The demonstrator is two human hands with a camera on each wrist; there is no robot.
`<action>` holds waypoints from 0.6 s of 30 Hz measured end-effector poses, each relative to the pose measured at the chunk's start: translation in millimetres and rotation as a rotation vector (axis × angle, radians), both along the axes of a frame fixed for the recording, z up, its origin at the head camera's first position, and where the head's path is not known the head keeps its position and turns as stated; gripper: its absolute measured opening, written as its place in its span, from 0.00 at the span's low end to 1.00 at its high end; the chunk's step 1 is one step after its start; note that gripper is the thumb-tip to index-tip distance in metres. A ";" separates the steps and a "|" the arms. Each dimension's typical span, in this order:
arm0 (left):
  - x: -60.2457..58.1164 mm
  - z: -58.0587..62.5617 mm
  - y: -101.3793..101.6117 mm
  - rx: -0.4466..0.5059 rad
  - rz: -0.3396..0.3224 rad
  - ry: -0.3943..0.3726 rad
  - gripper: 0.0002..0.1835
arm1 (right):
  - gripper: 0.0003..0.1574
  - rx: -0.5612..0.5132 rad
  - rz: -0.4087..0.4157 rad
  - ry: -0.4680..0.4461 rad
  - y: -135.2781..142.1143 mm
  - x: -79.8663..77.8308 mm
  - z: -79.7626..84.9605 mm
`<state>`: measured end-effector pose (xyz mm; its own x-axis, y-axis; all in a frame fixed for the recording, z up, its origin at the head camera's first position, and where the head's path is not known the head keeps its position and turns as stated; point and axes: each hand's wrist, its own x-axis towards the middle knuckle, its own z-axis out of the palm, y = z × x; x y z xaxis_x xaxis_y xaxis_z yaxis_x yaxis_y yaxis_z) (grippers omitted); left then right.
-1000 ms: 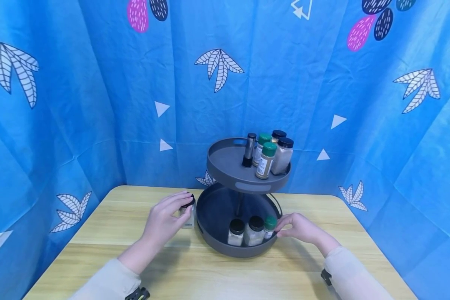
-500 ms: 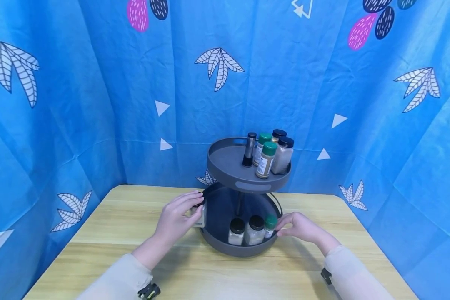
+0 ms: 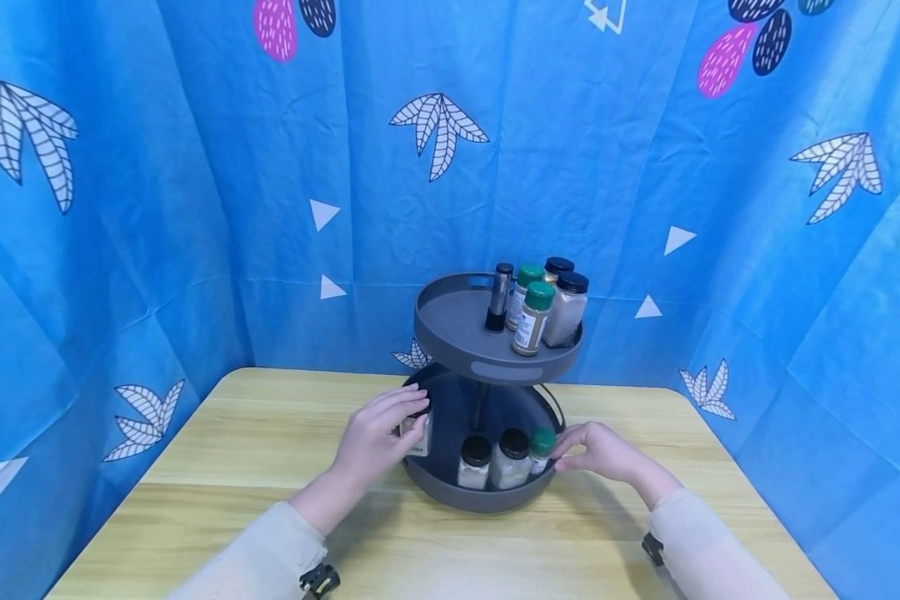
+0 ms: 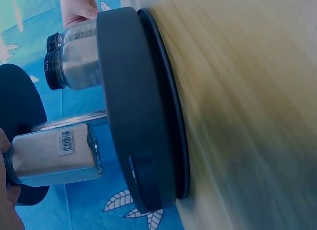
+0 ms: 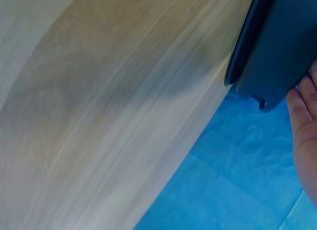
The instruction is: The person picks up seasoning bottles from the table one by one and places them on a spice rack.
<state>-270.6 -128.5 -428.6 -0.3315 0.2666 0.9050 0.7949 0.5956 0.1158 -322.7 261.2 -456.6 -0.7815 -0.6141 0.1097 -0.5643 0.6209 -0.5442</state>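
Observation:
My left hand (image 3: 375, 435) holds a clear square spice jar (image 4: 52, 153) by its dark lid. A barcode label is on the jar's side. The jar hangs upright over the left part of the lower tier (image 3: 461, 499) of a dark two-tier round rack, with its base above the rim in the left wrist view. My right hand (image 3: 598, 454) touches the right side of that tier's rim with its fingertips, beside a green-capped spice bottle (image 3: 542, 450). Two black-lidded spice jars, one (image 3: 474, 463) and another (image 3: 511, 461), stand at the tier's front.
The upper tier (image 3: 450, 329) overhangs the lower one. It bears a slim dark grinder-like cylinder (image 3: 499, 297), two green-capped bottles and two black-lidded jars. A central post (image 3: 479, 407) joins the tiers. Blue patterned cloth (image 3: 307, 167) encloses the back and sides of the wooden table (image 3: 270, 450).
My left hand has carried the spice jar rightward from beside the rack, across the rim and over the lower tier. The right hand has stayed at the rim.

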 end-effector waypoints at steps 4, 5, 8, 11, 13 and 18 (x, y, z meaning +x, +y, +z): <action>-1.4 -4.0 4.7 -0.010 -0.010 0.009 0.14 | 0.07 -0.004 -0.001 0.001 1.2 -0.6 0.6; -1.7 -5.0 5.9 -0.014 -0.012 0.011 0.14 | 0.06 -0.004 -0.002 0.002 1.4 -0.6 0.8; -2.8 -7.7 9.2 -0.023 -0.025 0.019 0.14 | 0.06 0.001 -0.006 0.006 1.7 -0.5 1.2; -4.4 -10.0 12.2 -0.032 -0.039 0.034 0.13 | 0.06 0.006 -0.008 0.008 1.7 -0.3 1.6; -5.5 -11.9 13.7 -0.039 -0.045 0.040 0.13 | 0.05 0.004 -0.007 0.007 1.4 -0.1 2.1; -7.8 -18.8 15.8 -0.070 -0.051 0.046 0.14 | 0.05 -0.003 0.005 0.006 0.7 0.6 3.3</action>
<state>-278.4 -112.7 -447.4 -0.2749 0.3451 0.8974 0.8276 0.5600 0.0382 -322.1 261.9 -453.3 -0.7781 -0.6174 0.1157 -0.5701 0.6168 -0.5428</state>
